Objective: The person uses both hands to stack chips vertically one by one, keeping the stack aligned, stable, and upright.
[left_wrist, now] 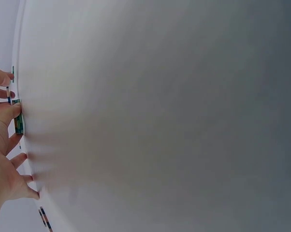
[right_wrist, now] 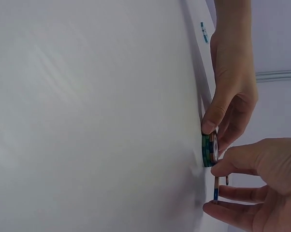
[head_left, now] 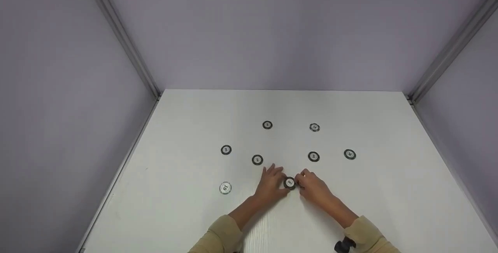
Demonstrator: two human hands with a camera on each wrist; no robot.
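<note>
Both hands meet at a short stack of chips [head_left: 290,183] near the front centre of the white table [head_left: 389,206]. Left hand [head_left: 269,185] has its thumb on the stack's left edge, other fingers spread flat on the table. Right hand [head_left: 313,187] pinches a single chip [right_wrist: 216,189] between thumb and forefinger, just right of the stack; whether that chip touches the stack is hard to tell from the right wrist view.

The stack sits between the two hands, held only from the side by the left thumb, not enclosed.

Seven single chips lie well apart further out: one white-faced chip [head_left: 225,188] to the left, six dark chips [head_left: 257,160] in a loose arc beyond.

Risk, as a judgement: the stack is steadied by one thumb only, so a sideways nudge from the pinched chip could shear the top chips off. The edge-on pinch is slight; the chip could slip and roll.
</note>
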